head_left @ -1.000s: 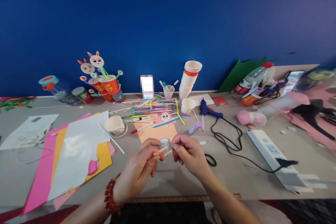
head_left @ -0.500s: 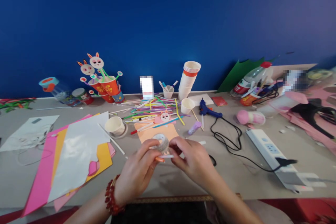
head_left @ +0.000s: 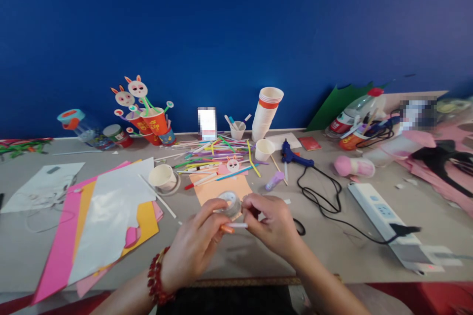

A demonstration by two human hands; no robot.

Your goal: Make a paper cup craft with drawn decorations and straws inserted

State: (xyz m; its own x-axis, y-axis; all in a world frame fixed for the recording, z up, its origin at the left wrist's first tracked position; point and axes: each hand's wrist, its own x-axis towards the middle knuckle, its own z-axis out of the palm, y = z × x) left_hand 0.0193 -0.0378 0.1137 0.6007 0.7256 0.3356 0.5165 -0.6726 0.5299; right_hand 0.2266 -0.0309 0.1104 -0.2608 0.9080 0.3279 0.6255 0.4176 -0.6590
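Both my hands meet low in the middle, over the grey table (head_left: pixel 236 251). My left hand (head_left: pixel 192 248), with a red bead bracelet at the wrist, is closed round a small roll of clear tape (head_left: pixel 229 203) and a short orange straw piece (head_left: pixel 227 229). My right hand (head_left: pixel 271 224) pinches a white strip (head_left: pixel 236 225) that runs from the roll toward the orange piece. An orange paper sheet (head_left: pixel 221 188) lies just beyond the hands, with a small paper rabbit face (head_left: pixel 232 163) at its far edge.
Coloured straws (head_left: pixel 214 155) lie heaped behind the sheet. Paper cups: one (head_left: pixel 162 177) left, one (head_left: pixel 264 148) centre, a stack (head_left: pixel 266 110) behind. A blue glue gun (head_left: pixel 293 156) and black cable (head_left: pixel 325 197) lead to a white power strip (head_left: pixel 384 216). Coloured paper sheets (head_left: pixel 107 211) cover the left.
The hands sank slightly toward me with the tape roll. The white strip between them is drawn out longer than a second ago.
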